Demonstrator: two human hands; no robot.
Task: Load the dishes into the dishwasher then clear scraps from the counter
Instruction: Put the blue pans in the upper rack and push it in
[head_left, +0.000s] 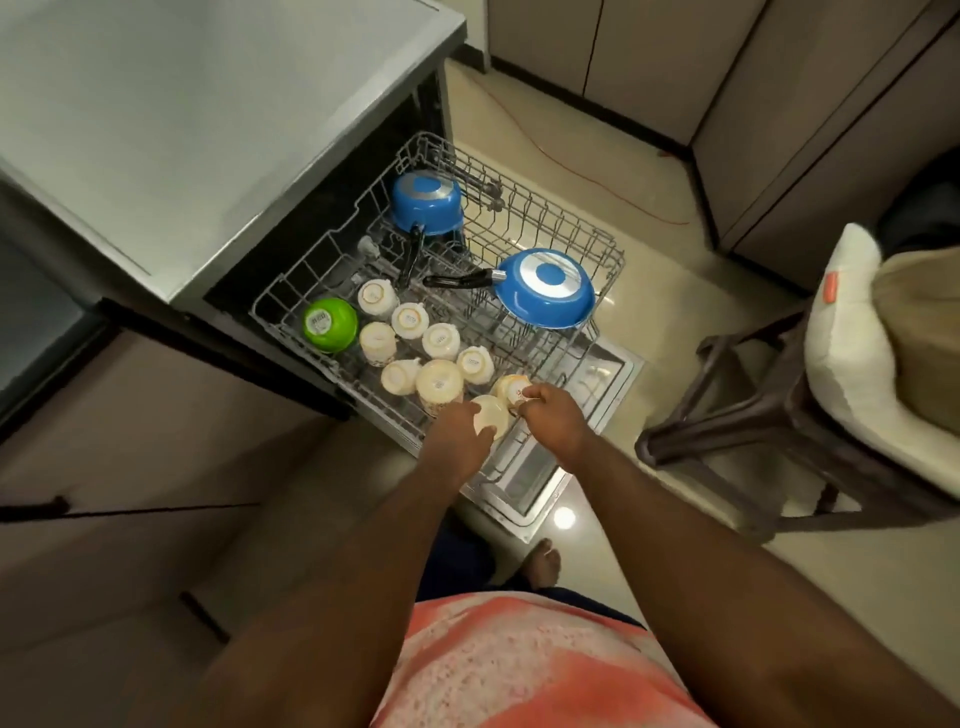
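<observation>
Reaching into the near corner of the pulled-out dishwasher rack, the left hand is gripping the left cup and the right hand is pinching the right cup, both cream cups pointing base-up, mouths down.

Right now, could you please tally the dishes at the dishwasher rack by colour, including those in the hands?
Blue: 2, saucepan and frying pan
Green bowl: 1
Cream cups: 9, one each in left hand and right hand
Total: 12
</observation>
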